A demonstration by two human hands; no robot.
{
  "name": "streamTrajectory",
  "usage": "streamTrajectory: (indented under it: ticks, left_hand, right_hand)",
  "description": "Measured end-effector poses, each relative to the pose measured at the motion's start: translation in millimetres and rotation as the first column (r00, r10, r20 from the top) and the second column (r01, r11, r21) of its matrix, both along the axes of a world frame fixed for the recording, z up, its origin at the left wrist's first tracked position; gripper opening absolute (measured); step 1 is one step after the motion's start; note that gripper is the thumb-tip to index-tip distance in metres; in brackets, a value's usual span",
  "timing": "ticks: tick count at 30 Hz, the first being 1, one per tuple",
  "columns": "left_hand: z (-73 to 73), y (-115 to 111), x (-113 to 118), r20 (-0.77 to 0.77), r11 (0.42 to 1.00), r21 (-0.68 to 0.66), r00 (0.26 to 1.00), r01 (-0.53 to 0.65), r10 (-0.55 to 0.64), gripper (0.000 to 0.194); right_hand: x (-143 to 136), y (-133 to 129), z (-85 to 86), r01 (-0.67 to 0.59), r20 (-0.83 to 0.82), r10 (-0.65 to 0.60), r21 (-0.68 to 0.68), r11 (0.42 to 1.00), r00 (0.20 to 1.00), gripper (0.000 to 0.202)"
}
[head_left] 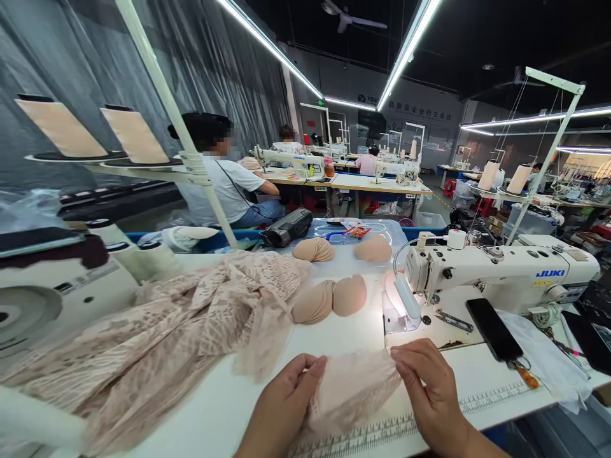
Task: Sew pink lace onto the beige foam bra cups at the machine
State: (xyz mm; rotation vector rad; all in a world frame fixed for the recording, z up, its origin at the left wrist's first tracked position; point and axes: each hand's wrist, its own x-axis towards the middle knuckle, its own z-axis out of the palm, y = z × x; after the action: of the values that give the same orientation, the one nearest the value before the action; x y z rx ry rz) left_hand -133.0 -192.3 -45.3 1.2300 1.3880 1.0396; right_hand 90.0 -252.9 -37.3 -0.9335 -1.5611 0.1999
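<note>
A small piece of sheer pale-pink fabric [356,385] is stretched between my two hands above the front of the white table. My left hand [291,397] pinches its left edge between thumb and fingers. At the upper right corner, my right hand [432,388] pinches it the same way. Just beyond lie stacks of beige bra cups [312,304], with another cup pile [349,296] beside them. A large heap of beige lace fabric [191,318] spreads over the table to the left. The sewing machine [491,273] stands to the right, its lamp lit over the needle area.
Thread snips [454,320] and a black phone [494,329] lie right of the needle area. A printed ruler [496,395] runs along the front edge. Behind are a clear plastic tray [394,230] and a seated co-worker [224,184]. A thread stand pole [179,121] rises at left.
</note>
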Motion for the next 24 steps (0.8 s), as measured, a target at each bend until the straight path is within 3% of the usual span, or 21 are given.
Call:
streamTrajectory:
  ticks: [3,6,8,10,13,16,20,24]
  left_hand:
    - [7.3,-5.4,1.9,0.043,0.999,0.03,0.998,-0.037,0.036,0.066]
    - [9.4,-9.1,-0.4,0.046,0.999,0.012,0.998,-0.035,0.034,0.066]
    - [10.6,-1.7,-6.1,-0.064,0.997,0.061,0.997,0.044,-0.04,0.064]
    - [14.2,17.0,-11.9,-0.306,0.966,0.206,0.948,0.155,-0.087,0.057]
    - [22.9,60.8,-9.4,-0.642,0.853,0.394,0.767,0.343,-0.012,0.049]
    - [27.3,106.7,11.2,-0.704,0.799,0.413,0.71,0.437,-0.024,0.044]
    - [23.9,145.8,40.8,-0.726,0.784,0.394,0.686,0.48,-0.055,0.037]
    - [30.7,148.2,43.3,-0.662,0.77,0.468,0.75,0.434,-0.02,0.031]
  right_hand:
    - [-3.3,-0.8,0.1,0.005,-0.166,-0.039,-0.196,0.981,0.985,0.017]
    - [-6.5,2.5,0.8,-0.183,-0.432,-0.056,-0.494,0.85,0.9,0.033]
    - [-5.9,9.9,0.4,-0.326,-0.529,-0.04,-0.58,0.747,0.848,0.04]
    - [-2.4,21.4,-2.1,-0.369,-0.527,-0.015,-0.614,0.698,0.85,0.043]
    - [5.4,40.9,-10.2,-0.325,-0.464,-0.016,-0.643,0.693,0.885,0.045]
    - [11.8,53.3,-19.7,-0.324,-0.464,-0.024,-0.653,0.684,0.886,0.046]
    - [15.8,55.7,-25.9,-0.355,-0.486,-0.005,-0.645,0.677,0.874,0.046]
    - [17.0,54.5,-23.7,-0.382,-0.513,0.001,-0.639,0.667,0.859,0.046]
